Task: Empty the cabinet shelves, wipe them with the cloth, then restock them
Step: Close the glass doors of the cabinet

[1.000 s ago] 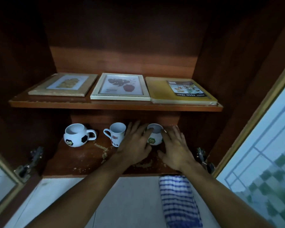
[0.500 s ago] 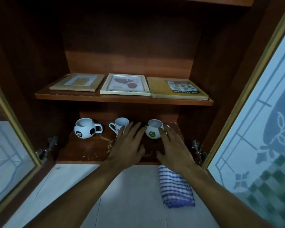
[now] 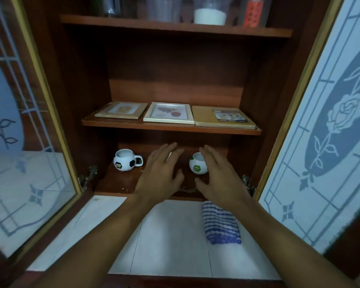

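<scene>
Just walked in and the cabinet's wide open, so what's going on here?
A person reaches into the bottom shelf with both hands open. The left hand is spread mid-shelf; the right hand is beside the green-logo mug, not gripping it. The football mug stands to the left. The striped cloth lies on the counter, and every shelf in view holds items.

A home: a wooden cabinet (image 3: 175, 80) with rose-etched glass doors (image 3: 328, 125) (both open), mugs (image 3: 126, 160) and picture frames (image 3: 168, 112) shelved.
</scene>
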Available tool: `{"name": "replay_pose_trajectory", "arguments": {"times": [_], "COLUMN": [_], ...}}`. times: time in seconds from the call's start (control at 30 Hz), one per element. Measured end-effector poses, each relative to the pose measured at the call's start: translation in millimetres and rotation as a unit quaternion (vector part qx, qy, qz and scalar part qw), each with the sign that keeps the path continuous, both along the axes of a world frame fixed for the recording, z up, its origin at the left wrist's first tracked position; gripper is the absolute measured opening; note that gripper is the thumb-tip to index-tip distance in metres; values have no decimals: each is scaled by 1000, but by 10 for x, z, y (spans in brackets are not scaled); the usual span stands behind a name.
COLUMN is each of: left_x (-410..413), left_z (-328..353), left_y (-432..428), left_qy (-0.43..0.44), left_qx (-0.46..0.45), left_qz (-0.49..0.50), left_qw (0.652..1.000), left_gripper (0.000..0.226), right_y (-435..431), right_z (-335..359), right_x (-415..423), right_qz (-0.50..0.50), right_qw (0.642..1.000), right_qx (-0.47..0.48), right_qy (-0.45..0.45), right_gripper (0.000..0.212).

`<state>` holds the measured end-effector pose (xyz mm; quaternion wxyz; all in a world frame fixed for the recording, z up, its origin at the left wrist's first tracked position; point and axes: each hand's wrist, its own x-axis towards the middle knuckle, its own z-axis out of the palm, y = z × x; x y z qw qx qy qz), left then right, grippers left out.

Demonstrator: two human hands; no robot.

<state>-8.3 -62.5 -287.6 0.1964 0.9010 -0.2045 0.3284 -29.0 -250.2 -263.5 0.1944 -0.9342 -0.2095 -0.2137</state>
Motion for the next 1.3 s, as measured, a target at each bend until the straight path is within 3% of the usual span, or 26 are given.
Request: {"name": "replay_pose_trajectory", "arguments": {"times": [0.27,0.57,0.8,1.1,1.3], "left_x": [-374,-853,-1268,-1987,-2239], "left_z": [815,1624,2007,2300,2297], "left_y": [380,1055,1535,2222,2631], "left_qy": [-93,-176,-256,-377,-372], "left_qx": [-51,-38,-34,-69,-89], "left_qz": [8,54,111,205,257], "left_qw": [994,982,960,901,888], "left_gripper": [54,55,52,41,37], "right_y": [426,1128,1649,2452,3030], "right_z": [723,1568,1977,2382,2509], "right_x": [-239,-467,-688,-965,-1040], "right_qz": [52,175,243,357,377], "right_qw": [992,943,926,888,884], "right_qx": [73,154,165,182,173], "right_qy": [-94,-236,-238,-227,-216], "right_gripper": [75,66,63,59,57]}}
